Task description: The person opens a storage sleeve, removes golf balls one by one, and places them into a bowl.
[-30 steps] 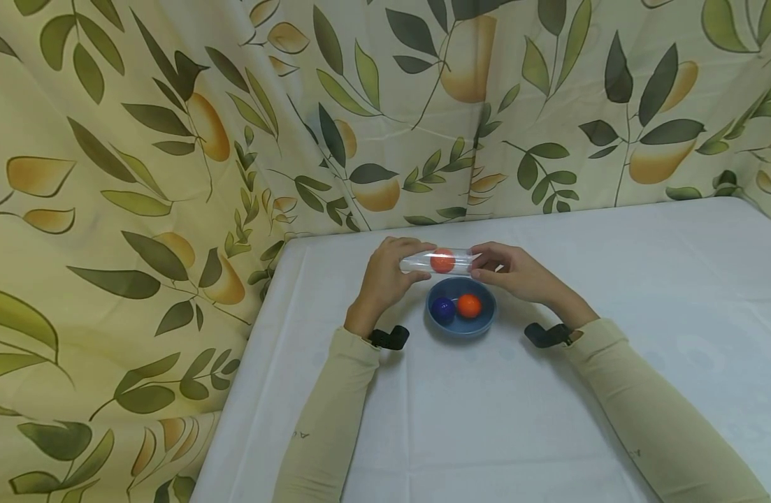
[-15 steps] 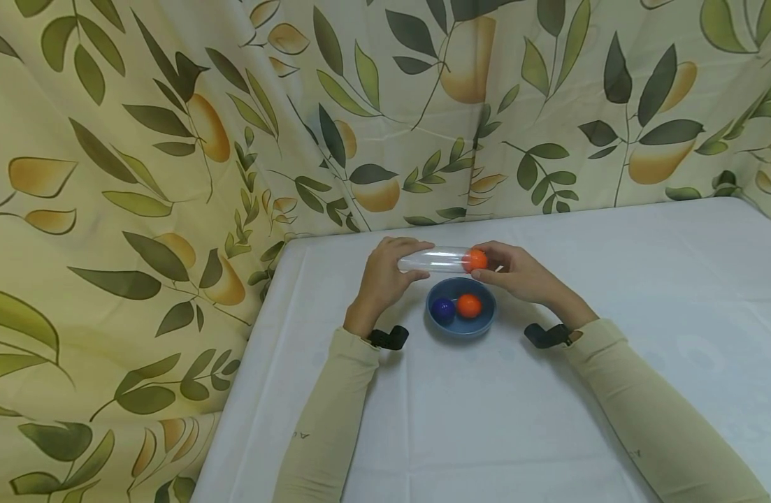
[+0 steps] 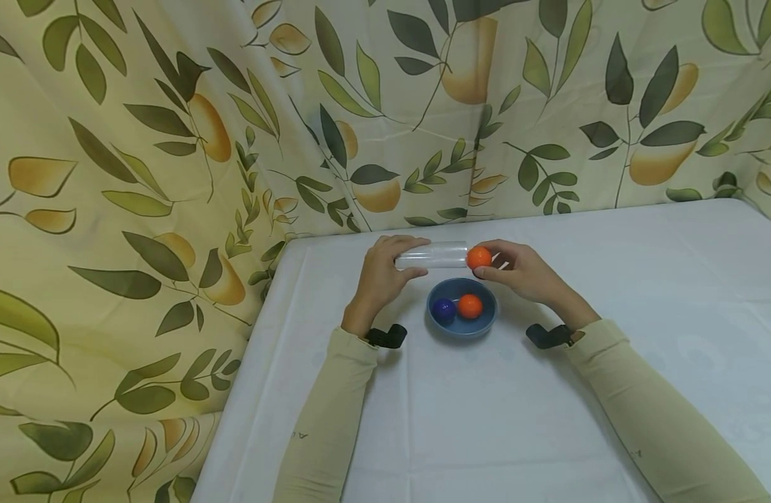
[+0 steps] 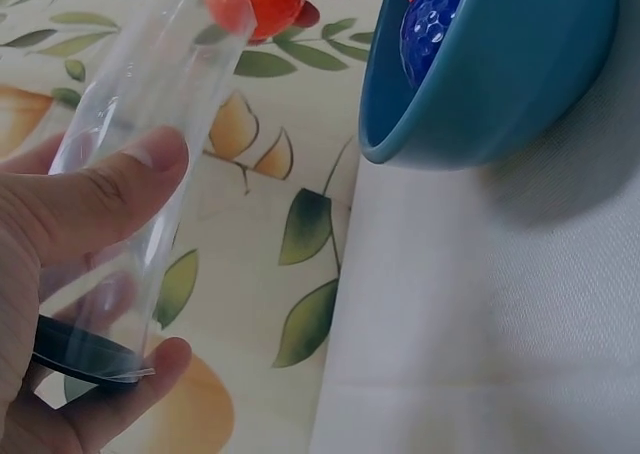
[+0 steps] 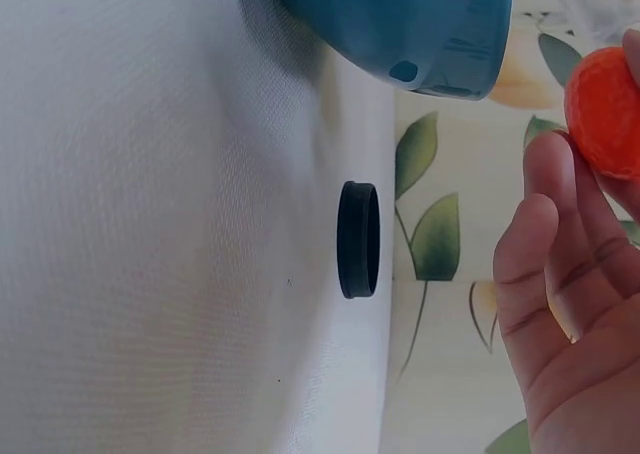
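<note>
My left hand [image 3: 383, 272] grips a clear plastic tube [image 3: 440, 255] lying nearly level above the table. A dark cap [image 4: 85, 352] closes the tube's end nearest the palm. At the other end, my right hand [image 3: 522, 271] pinches an orange golf ball [image 3: 479, 257] right at the tube's mouth. Below the tube stands a blue bowl [image 3: 462, 332], holding a dimpled dark blue golf ball [image 3: 444, 311] and a second orange ball [image 3: 470, 306]. In the right wrist view the pinched ball is partly cut off by the frame's edge.
A loose black cap [image 5: 358, 240] sits on the white cloth near the right hand; the head view does not show it. The white-covered table [image 3: 486, 419] meets a leaf-patterned curtain [image 3: 549, 112] at the back and left.
The orange ball has slid rightward from the tube's middle to its open end and is now out between the right fingers. The left hand and tube have shifted slightly left; the bowl stays put.
</note>
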Demonstrator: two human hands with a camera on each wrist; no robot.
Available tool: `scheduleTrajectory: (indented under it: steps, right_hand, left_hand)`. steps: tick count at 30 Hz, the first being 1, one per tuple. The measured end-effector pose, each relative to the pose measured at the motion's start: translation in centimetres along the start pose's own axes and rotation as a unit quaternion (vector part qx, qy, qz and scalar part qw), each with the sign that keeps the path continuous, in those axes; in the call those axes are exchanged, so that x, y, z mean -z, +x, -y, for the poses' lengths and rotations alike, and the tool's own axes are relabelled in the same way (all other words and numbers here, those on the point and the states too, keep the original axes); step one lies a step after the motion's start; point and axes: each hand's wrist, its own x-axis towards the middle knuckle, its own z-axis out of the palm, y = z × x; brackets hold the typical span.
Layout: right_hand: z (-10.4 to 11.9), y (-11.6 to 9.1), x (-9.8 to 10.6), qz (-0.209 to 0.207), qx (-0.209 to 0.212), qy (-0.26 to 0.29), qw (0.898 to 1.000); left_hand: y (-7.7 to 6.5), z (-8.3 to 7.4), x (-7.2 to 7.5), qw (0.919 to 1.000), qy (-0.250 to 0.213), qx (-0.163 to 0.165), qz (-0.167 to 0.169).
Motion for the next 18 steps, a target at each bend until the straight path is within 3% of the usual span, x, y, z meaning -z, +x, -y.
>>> scheduleTrajectory:
  steps: [18]
  right_hand:
    - [0.33, -0.10, 0.03, -0.026, 0.005, -0.007, 1.000]
  left_hand:
    - [0.00, 0.58, 0.83, 0.9991, -0.027, 0.017, -0.027]
